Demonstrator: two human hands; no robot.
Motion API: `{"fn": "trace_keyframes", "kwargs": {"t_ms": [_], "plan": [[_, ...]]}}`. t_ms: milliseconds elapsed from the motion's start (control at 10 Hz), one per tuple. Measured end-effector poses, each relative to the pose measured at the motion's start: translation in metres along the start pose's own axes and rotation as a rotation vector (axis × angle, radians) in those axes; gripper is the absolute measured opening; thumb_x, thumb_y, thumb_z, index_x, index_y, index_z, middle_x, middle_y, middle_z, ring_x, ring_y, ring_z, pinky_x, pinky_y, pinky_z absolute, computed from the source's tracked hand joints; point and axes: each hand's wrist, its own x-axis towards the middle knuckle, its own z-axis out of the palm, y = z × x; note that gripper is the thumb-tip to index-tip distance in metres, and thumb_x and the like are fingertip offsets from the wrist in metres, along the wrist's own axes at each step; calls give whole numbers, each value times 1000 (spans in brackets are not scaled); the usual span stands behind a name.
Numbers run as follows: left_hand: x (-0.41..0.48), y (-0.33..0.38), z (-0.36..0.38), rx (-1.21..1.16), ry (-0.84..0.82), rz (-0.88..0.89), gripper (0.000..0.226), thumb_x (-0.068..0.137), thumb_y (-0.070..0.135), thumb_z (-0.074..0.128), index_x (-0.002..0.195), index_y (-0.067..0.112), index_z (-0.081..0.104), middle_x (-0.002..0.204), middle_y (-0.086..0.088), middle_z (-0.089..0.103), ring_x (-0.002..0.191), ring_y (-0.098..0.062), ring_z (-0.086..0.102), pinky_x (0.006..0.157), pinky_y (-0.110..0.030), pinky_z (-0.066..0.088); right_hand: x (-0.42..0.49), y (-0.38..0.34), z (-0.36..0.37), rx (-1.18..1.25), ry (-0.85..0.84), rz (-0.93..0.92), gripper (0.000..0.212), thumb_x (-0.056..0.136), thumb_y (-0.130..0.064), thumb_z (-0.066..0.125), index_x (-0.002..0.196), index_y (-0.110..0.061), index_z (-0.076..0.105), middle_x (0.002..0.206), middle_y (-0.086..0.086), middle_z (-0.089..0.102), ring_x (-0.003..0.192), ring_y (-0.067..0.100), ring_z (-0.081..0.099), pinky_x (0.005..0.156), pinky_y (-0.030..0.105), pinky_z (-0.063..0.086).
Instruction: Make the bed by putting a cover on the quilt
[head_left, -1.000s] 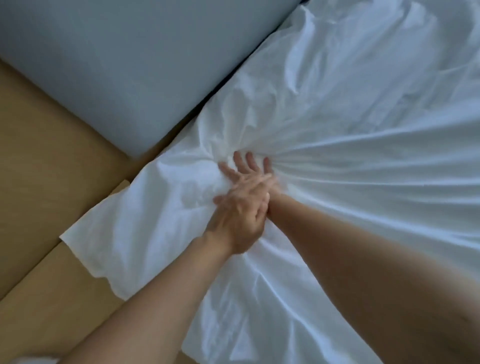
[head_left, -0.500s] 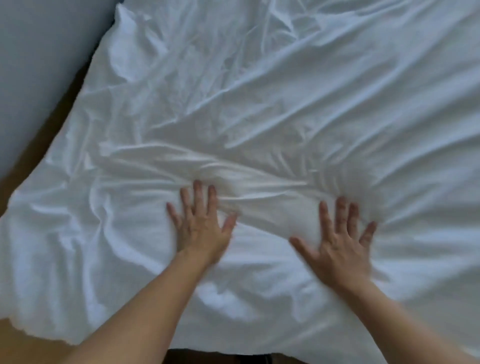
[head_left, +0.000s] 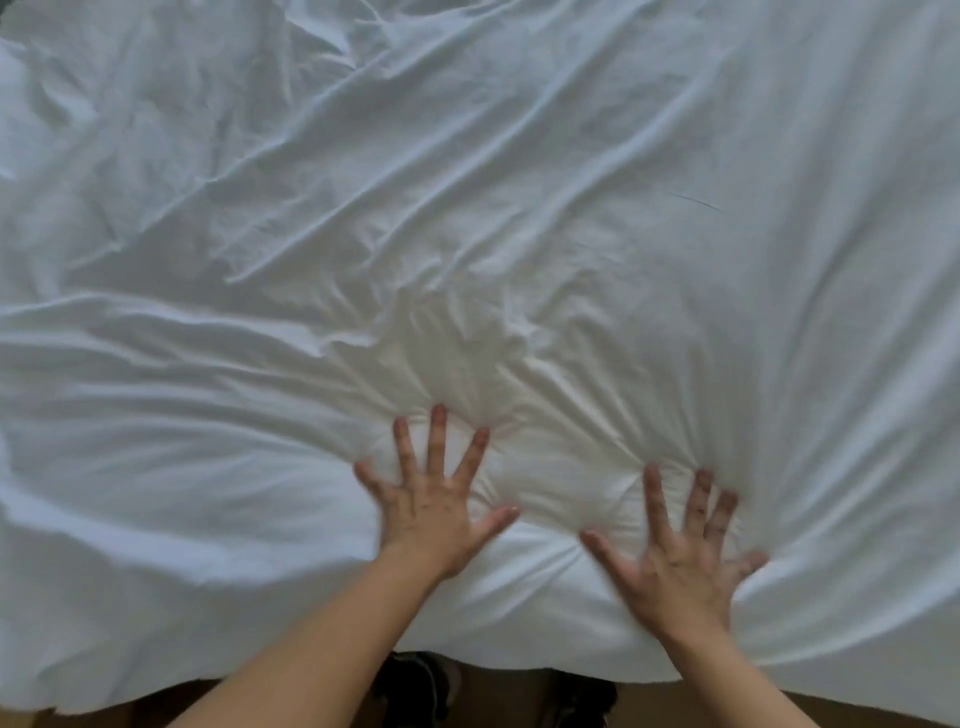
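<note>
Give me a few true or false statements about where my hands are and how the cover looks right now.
1. The left hand and right hand both press flat on the cover. True.
2. The left hand grips a fold. False: its fingers are spread straight and grip nothing.
3. The cover lies smooth. False: creases run all across it.
4. The cover's near edge shows below the hands. True.

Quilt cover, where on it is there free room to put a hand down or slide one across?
Nothing lies on the quilt cover but the two hands. Free: the wide stretch left of the left hand, the whole far part beyond both hands, and the strip right of the right hand. Tightest: the puckered patch between the hands, near the cover's front edge.
</note>
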Motion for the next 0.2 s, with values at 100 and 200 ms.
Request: {"fn": "trace_keyframes", "kwargs": {"t_ms": [100,200], "plan": [[-18,10,2,10,-62,-25,87,81,90,15,148,51,-25,158,3,-41,147,-42,-25,106,-79,9,-21,14,0,-57,-73,-59,99,72,-98,17,146,-52,-31,161,6,-36,151,34,-23,116,68,9],[-37,23,-12,-24,-194,-28,82,90,79,22,157,41,-5,166,0,-16,150,-42,0,109,-68,24,-36,10,-20,-61,-175,-119,85,87,-85,25,156,-48,-9,167,14,-10,153,41,2,120,55,20]]}}
